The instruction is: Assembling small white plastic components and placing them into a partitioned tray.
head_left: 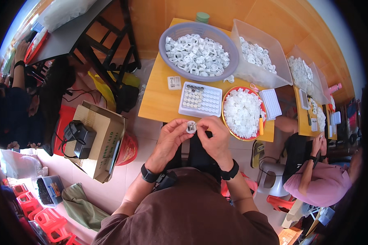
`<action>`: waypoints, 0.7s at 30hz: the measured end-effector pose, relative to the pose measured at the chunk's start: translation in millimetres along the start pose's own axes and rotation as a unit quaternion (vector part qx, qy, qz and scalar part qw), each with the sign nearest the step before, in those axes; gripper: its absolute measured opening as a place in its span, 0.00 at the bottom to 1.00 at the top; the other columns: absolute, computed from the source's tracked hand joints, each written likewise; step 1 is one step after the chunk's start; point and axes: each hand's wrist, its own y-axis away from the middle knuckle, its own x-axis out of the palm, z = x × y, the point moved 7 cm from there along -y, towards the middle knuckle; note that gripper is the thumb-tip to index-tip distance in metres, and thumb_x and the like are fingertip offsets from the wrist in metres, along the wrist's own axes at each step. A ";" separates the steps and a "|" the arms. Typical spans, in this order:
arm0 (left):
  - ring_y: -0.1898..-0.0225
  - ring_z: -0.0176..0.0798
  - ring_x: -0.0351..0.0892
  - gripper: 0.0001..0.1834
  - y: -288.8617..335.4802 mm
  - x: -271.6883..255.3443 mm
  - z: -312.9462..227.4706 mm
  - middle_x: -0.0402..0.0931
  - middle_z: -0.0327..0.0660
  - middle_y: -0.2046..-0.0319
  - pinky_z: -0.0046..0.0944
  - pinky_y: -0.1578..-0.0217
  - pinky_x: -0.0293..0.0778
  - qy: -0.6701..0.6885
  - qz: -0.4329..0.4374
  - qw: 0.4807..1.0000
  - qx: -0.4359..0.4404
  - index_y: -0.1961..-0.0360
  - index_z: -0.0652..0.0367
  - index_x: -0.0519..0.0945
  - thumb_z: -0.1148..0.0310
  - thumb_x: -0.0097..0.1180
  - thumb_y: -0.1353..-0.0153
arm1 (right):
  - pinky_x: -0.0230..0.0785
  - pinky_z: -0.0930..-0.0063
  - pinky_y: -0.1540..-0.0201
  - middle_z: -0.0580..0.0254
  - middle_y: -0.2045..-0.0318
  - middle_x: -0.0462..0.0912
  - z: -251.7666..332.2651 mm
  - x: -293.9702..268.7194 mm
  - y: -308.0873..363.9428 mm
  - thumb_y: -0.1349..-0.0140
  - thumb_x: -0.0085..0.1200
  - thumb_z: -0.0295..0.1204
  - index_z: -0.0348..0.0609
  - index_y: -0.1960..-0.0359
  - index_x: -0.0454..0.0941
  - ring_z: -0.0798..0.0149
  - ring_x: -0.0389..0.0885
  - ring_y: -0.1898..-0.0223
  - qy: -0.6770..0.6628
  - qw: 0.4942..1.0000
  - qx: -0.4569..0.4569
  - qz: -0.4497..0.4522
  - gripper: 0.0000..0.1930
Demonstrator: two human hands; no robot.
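My left hand (171, 138) pinches a small round white plastic part (191, 127) with a metallic-looking piece inside, just off the table's front edge. My right hand (215, 139) is closed in a pinch right beside the part's right edge; whatever its fingertips hold is too small to make out. Just beyond both hands lies a white compartment tray (200, 115), with round cream discs and some dark ones in its left and back cells. To the right of it, a red-rimmed round tray (243, 139) is heaped with small white plastic pieces (242, 112).
A grey basket (166, 59) of white parts stands at the table's (157, 96) back, beside a clear bin (270, 77). A yellow-handled tool (261, 125) rests on the round tray. Left on the floor is a cardboard box (106, 143). A co-worker (319, 179) sits at right.
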 end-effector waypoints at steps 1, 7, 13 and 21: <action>0.63 0.32 0.77 0.08 0.0 3.5 -0.2 0.77 0.41 0.64 0.31 0.61 0.75 -0.001 0.005 1.000 0.000 0.60 0.63 0.75 0.71 0.52 0.40 | 0.67 0.74 0.73 0.58 0.76 0.76 3.4 0.0 3.6 0.56 0.54 0.15 0.37 0.74 0.74 0.62 0.75 0.75 0.031 0.999 -0.042 -0.012 0.07; 0.62 0.31 0.76 0.08 2.4 6.1 0.8 0.76 0.39 0.64 0.31 0.61 0.75 -0.045 0.003 0.999 0.011 0.60 0.62 0.74 0.72 0.50 0.40 | 0.67 0.67 0.73 0.56 0.75 0.76 10.6 2.3 12.8 0.57 0.54 0.14 0.38 0.73 0.73 0.54 0.74 0.74 0.087 0.985 -0.150 -0.018 0.09; 0.64 0.30 0.76 0.08 2.8 3.6 -1.5 0.76 0.39 0.64 0.30 0.62 0.75 -0.064 -0.004 0.998 0.023 0.61 0.63 0.75 0.73 0.51 0.40 | 0.68 0.67 0.73 0.57 0.74 0.76 13.5 8.0 15.2 0.59 0.54 0.14 0.38 0.71 0.73 0.55 0.74 0.73 0.110 0.976 -0.188 0.017 0.11; 0.66 0.29 0.76 0.08 1.8 -0.4 0.5 0.76 0.39 0.66 0.28 0.65 0.75 -0.121 -0.025 0.992 0.016 0.62 0.63 0.76 0.72 0.53 0.41 | 0.68 0.67 0.72 0.57 0.74 0.75 12.7 12.5 16.3 0.57 0.53 0.15 0.38 0.70 0.72 0.55 0.74 0.73 0.125 0.968 -0.200 0.083 0.11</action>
